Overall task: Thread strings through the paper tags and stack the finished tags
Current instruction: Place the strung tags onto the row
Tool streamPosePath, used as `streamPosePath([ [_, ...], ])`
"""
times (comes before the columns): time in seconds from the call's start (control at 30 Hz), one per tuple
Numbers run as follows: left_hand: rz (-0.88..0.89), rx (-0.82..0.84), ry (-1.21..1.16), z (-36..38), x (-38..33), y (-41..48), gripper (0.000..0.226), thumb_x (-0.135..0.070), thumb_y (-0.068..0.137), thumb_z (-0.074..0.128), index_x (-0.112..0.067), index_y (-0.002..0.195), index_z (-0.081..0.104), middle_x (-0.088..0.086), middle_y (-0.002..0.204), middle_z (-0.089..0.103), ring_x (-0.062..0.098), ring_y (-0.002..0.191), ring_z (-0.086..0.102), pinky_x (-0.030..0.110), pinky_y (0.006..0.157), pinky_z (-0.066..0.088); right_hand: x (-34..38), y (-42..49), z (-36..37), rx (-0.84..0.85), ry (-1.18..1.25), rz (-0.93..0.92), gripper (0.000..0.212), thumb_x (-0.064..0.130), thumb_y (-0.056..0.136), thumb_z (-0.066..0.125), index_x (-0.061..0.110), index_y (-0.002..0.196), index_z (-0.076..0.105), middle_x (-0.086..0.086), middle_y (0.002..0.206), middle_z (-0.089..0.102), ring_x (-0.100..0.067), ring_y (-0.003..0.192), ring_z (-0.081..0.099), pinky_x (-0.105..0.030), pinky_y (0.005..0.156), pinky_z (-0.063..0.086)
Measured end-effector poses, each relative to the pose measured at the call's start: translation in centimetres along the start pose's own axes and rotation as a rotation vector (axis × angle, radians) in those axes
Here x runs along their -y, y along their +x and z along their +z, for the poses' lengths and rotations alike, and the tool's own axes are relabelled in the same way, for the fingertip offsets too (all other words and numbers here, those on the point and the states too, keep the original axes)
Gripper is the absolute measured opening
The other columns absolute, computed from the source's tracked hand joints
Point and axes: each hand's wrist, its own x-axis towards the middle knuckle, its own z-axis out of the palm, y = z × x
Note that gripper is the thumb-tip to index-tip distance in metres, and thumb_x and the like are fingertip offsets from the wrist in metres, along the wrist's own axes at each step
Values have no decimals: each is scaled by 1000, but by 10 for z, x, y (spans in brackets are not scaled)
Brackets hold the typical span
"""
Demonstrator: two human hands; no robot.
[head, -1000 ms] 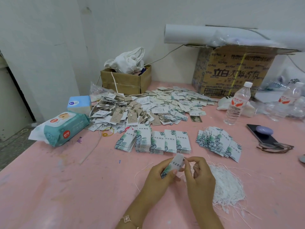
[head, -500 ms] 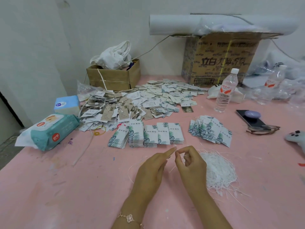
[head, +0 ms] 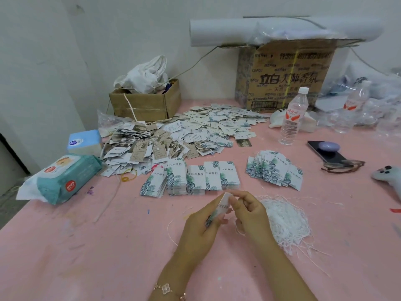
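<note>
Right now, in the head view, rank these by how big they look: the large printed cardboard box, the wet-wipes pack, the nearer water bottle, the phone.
1. Printed cardboard box, largest though farthest back.
2. Wet-wipes pack, nearer the camera, which flatters it.
3. Water bottle.
4. Phone, partly covered; close to the bottle, so that order is unsure.

Both forearms reaching in over the near edge of the table [head: 86,246], left hand [head: 199,228] curled round a paper tag [head: 223,205] from below, right hand [head: 248,216] close alongside, fingertips pinching the tag's upper end
</note>
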Motion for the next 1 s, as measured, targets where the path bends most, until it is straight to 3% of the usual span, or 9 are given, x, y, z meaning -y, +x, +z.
streamPosePath([
  [0.07,-29,5,-29,1,0,0,45,-15,100,52,-32,142,49,-7,119,69,13,104,69,41,95,54,0,1,-2,44,43,75,27,29,74,67,10,94,65,1,50,53,-6,29,30,-14,31,24],
  [0.13,-56,12,-49,1,-1,0,44,-23,98,55,-34,141,49,-9,116,70,9,103,68,35,92,54,0,1,-4,84,38,127,22,26,82,65,8,94,63,4,48,52,-6,30,28,-16,31,24],
  [0.2,-134,4,-88,1,-6,2,38,-40,96,53,-36,134,56,-9,102,74,4,86,67,22,74,54,-2,1,-5,105,66,171,19,24,87,63,7,95,64,8,44,42,-5,33,24,-17,32,23],
  [0.27,-307,-21,-226,0,-12,6,40,-48,99,42,-27,122,67,-3,89,76,7,72,65,20,62,49,-2,2,-6,107,90,206,20,24,89,62,7,97,65,9,43,34,-6,35,20,-17,34,21],
  [0.33,-391,-15,-413,-4,-14,8,48,-53,97,36,-26,110,74,7,97,76,14,81,69,24,68,50,-3,3,-5,108,89,216,22,25,87,62,7,98,65,7,44,31,-7,36,17,-17,34,21],
  [0.43,-441,-77,-659,-11,-13,8,33,-29,97,47,-17,100,77,16,98,74,18,76,71,25,66,55,-3,3,-2,129,105,230,17,26,81,66,11,89,67,5,46,31,-7,37,16,-17,34,19],
  [0.57,-472,-127,-644,-5,-13,7,20,-5,92,56,-5,104,72,18,91,74,18,64,69,25,56,55,-4,3,0,166,55,241,9,15,91,60,13,83,58,0,47,39,-7,34,20,-15,34,18],
  [0.73,-463,-181,-616,-2,-14,7,13,-1,88,61,-3,95,72,16,75,71,17,52,63,22,49,50,-1,1,0,250,78,228,15,9,91,58,14,78,54,6,42,34,-5,34,18,-15,33,17],
  [1.0,-395,-197,-506,-4,-12,8,13,-4,91,61,-8,89,73,13,75,71,15,56,62,23,50,49,-2,0,3,256,48,213,10,8,92,58,13,84,56,7,43,34,-6,35,18,-15,34,17],
])
